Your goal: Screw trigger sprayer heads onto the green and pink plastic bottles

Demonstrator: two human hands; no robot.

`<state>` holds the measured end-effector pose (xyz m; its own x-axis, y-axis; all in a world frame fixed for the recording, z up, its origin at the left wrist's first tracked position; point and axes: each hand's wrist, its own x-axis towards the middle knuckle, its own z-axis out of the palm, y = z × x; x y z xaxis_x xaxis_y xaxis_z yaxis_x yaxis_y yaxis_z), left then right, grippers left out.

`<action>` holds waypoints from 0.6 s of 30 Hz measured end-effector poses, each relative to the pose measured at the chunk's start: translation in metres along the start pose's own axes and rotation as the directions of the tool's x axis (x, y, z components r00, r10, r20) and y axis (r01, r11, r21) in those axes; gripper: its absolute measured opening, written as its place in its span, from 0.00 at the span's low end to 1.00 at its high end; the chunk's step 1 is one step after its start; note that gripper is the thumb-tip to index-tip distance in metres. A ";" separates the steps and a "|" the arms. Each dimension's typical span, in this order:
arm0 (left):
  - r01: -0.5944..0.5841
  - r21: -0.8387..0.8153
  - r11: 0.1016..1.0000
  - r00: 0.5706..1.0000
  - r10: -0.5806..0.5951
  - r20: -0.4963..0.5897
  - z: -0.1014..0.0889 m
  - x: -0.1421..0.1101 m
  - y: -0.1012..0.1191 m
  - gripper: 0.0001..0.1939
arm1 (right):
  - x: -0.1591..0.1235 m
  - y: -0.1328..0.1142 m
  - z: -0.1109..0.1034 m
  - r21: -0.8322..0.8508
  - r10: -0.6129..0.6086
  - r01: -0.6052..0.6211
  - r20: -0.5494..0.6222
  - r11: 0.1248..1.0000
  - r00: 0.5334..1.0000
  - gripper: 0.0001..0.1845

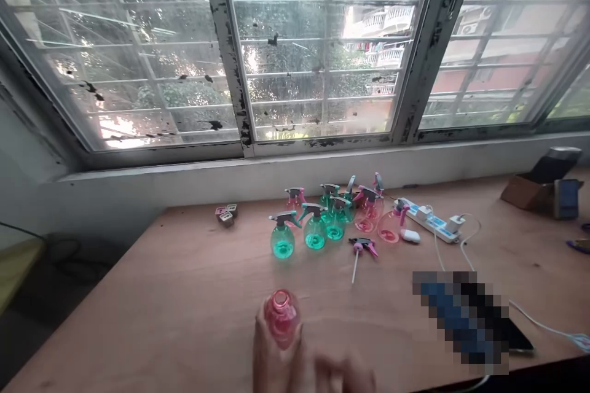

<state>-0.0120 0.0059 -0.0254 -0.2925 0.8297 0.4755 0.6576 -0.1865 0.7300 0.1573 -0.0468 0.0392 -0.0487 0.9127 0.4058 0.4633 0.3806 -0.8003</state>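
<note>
A pink see-through spray bottle without its head (282, 322) is in my left hand (276, 362), its open neck facing up towards me. The fingers wrap its sides low in the view. Just right of it, my right hand (345, 374) is smeared by motion, apart from the bottle; its fingers are too blurred to read. A pink and black spray head with a white tube (359, 249) lies on the table beyond. Behind stand several green spray bottles (314, 236) and several pink spray bottles (389, 227), with heads on.
On the wooden table (184, 295) small dark blocks (225, 215) lie at the far left. A white power strip (428, 221) with cables and a small white object (410, 236) are right of the bottles. A blurred-out flat device (519, 334) lies nearer; a brown box (525, 190) stands far right.
</note>
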 end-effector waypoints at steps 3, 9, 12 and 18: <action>-0.034 -0.002 0.999 0.998 0.034 0.052 0.001 -0.002 0.000 0.37 | 0.078 0.039 -0.033 -0.197 0.063 -0.103 -0.196 0.975 0.979 0.15; -0.072 -0.015 0.997 0.997 0.073 0.029 0.004 -0.006 -0.002 0.40 | 0.165 0.119 -0.084 -0.496 0.179 -0.261 -0.207 0.828 0.962 0.13; -0.080 -0.021 0.997 0.997 0.080 -0.015 0.003 -0.007 0.000 0.40 | 0.151 0.139 -0.079 -0.565 0.215 -0.290 -0.197 0.773 0.957 0.16; -0.147 0.064 0.987 0.987 0.151 -0.059 -0.015 -0.006 0.011 0.32 | 0.094 0.141 -0.043 -0.581 0.195 -0.286 -0.215 0.762 0.957 0.20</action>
<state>-0.0133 -0.0091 -0.0128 -0.2300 0.7598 0.6081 0.7366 -0.2725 0.6190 0.2560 0.0863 -0.0167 0.2340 0.9155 0.3273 0.8810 -0.0573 -0.4697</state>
